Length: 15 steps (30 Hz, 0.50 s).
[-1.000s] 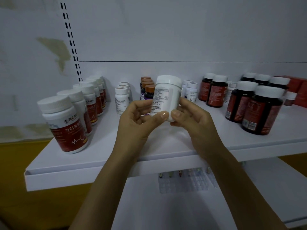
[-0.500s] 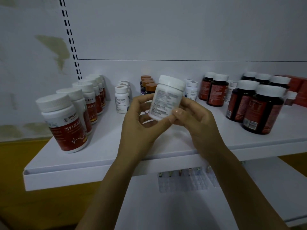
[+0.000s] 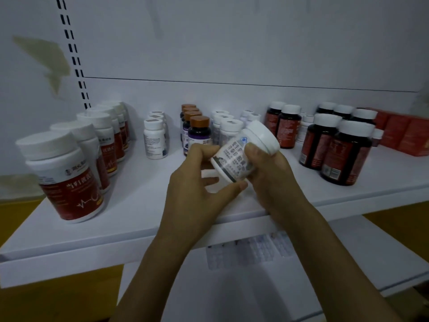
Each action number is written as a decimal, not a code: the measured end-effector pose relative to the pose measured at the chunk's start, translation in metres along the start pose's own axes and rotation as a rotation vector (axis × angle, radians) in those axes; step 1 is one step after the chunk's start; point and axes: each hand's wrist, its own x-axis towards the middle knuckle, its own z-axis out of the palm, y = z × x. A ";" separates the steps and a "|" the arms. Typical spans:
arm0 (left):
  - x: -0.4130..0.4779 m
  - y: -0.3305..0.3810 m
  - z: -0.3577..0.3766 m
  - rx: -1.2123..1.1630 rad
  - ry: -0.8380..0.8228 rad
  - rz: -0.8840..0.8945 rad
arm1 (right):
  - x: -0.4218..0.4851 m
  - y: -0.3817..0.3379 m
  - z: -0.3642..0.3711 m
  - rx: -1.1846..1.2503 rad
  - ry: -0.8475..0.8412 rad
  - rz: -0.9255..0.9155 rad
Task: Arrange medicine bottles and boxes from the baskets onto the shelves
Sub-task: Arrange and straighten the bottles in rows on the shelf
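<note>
Item: white bottle (image 3: 240, 159), held above the middle of the shelf (image 3: 144, 201), not yet set down; upright a second before, it had since tipped over, cap toward the upper right, printed face turned to me; my left hand (image 3: 195, 182) curled under its base; my right hand (image 3: 272, 180) curled round its neck, thumb on the label; just behind, a row of similar bottles (image 3: 228, 130); judged next: a place in that row.
</note>
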 end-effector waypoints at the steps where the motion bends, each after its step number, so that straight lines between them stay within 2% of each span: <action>1: -0.002 -0.002 0.001 0.069 0.037 0.036 | -0.001 0.000 0.000 -0.042 0.014 -0.002; 4: -0.001 -0.007 0.002 0.178 0.080 0.028 | -0.005 -0.003 0.003 -0.088 0.049 0.013; 7: 0.000 -0.010 0.004 0.259 -0.049 -0.023 | -0.001 0.000 -0.001 -0.118 0.207 0.028; 10: 0.000 -0.010 0.007 0.354 -0.187 -0.040 | 0.011 -0.003 -0.015 -0.396 0.355 -0.005; 15: 0.001 -0.011 0.007 0.374 -0.210 -0.061 | 0.043 -0.008 -0.024 -0.817 0.183 -0.003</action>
